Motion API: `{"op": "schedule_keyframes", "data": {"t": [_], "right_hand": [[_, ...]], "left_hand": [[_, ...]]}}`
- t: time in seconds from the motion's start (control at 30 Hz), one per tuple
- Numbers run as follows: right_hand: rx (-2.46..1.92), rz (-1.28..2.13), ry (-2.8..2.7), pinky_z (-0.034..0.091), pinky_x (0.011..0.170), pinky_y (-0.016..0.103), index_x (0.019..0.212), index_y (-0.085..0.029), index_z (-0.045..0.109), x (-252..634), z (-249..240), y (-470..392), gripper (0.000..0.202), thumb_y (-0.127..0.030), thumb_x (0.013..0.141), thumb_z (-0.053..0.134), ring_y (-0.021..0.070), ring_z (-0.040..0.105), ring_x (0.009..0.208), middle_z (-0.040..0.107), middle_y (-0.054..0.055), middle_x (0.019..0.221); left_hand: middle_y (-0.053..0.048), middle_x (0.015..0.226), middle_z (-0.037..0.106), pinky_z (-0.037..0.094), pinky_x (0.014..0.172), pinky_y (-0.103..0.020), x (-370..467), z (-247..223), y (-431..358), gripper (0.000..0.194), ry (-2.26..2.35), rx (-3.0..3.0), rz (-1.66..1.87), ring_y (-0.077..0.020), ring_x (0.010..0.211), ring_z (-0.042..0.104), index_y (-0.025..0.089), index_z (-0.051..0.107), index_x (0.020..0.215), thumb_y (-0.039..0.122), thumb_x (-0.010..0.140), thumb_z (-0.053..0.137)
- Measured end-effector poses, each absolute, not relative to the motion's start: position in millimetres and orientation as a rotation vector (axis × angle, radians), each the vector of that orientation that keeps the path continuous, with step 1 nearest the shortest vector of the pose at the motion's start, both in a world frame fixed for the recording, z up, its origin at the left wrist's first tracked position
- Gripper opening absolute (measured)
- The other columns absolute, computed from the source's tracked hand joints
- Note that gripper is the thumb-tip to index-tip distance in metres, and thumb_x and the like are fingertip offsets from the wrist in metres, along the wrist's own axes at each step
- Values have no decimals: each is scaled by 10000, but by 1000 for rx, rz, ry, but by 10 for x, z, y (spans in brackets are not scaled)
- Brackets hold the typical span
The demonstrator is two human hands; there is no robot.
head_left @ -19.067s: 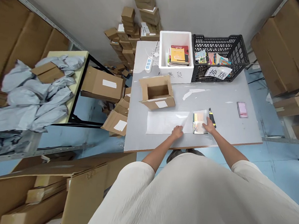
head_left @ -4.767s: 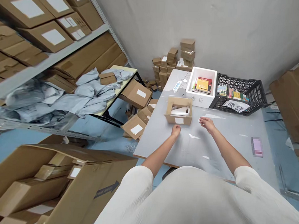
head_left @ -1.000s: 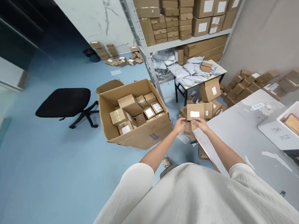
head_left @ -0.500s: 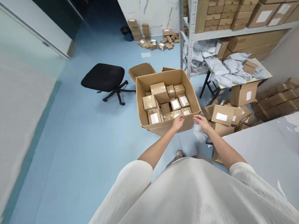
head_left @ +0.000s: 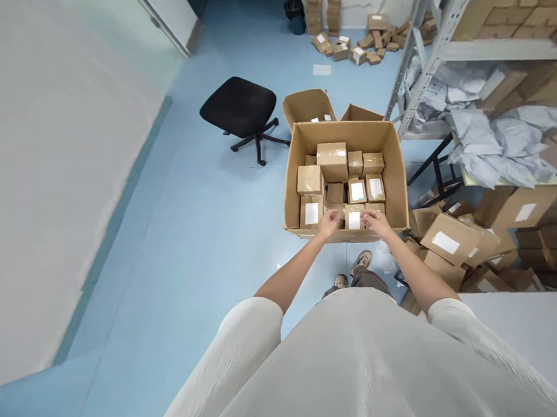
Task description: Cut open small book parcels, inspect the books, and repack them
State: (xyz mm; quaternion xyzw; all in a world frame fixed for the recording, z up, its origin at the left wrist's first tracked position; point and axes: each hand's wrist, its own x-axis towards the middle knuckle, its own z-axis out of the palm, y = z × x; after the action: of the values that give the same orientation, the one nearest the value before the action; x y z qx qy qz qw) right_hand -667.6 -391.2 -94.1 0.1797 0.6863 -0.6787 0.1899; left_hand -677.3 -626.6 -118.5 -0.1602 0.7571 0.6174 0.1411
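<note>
Landmark: the large open carton [head_left: 396, 178], standing on the blue floor [head_left: 172, 246] in front of the person, top uncovered. It contains small taped cardboard boxes [head_left: 331, 159] of several sizes; some along its near side and right part carry white labels. The left hand [head_left: 328, 225] appears over the carton's near rim, left of the right hand, fingers curled inward, tips close to one another; cannot tell how far they are parted or whether anything thin is between them. The right hand [head_left: 376, 222] appears over the same rim, further right, fingers partly open and loosely bent, tips pointing left; no held object visible. The hands are apart; contact with the rim or the boxes cannot be determined. Left of the carton: a black chair [head_left: 239, 107] on a wheeled base. Just beyond its far side: two more open cartons [head_left: 308, 103], partly hidden. Well beyond it, by the wall: stacked and scattered small parcels [head_left: 358, 55], with a dark bin [head_left: 296, 17] to their left. Beyond and right of it: a metal shelf [head_left: 505, 51] with boxes and grey bags. Right of it: a heap of loose cartons [head_left: 451, 241], some labelled, tilted variously. Near side of it: two shoes [head_left: 362, 262]. Nearer and right: the pale tabletop [head_left: 530, 324].
</note>
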Motion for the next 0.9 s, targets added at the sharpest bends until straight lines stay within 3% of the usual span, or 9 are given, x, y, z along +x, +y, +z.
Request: {"op": "schedule_keyframes", "data": {"t": [0.3, 0.67, 0.9], "right_hand": [[378, -1752, 1832, 607, 957, 375, 1068, -246, 783, -7417, -1200, -4192, 194, -309, 886, 772, 199, 763, 995, 824, 57, 1152], [386, -1646, 1859, 618, 979, 415, 1060, -245, 795, -7812, -1579, -4697, 199, -275, 866, 764, 199, 756, 951, 813, 45, 1106], [386, -1525, 1930, 566, 1134, 478, 1193, -245, 814, -8074, -1913, -5181, 347, -274, 853, 752, 256, 733, 1169, 786, 68, 1308]], "left_hand": [[-124, 1419, 729, 494, 1199, -420, -7134, -1347, -6590, 453, 2176, -877, 1707, -280, 1322, 691, 204, 736, 1316, 141, 868, 718], [-190, 1574, 630, 457, 1231, -381, -7530, -1700, -7036, 690, 2160, -1054, 1694, -329, 1393, 654, 123, 606, 1535, 168, 865, 762], [-162, 1703, 506, 449, 1242, -396, -7831, -2039, -7388, 822, 2076, -985, 1770, -326, 1516, 545, 192, 495, 1629, 206, 862, 791]]}}
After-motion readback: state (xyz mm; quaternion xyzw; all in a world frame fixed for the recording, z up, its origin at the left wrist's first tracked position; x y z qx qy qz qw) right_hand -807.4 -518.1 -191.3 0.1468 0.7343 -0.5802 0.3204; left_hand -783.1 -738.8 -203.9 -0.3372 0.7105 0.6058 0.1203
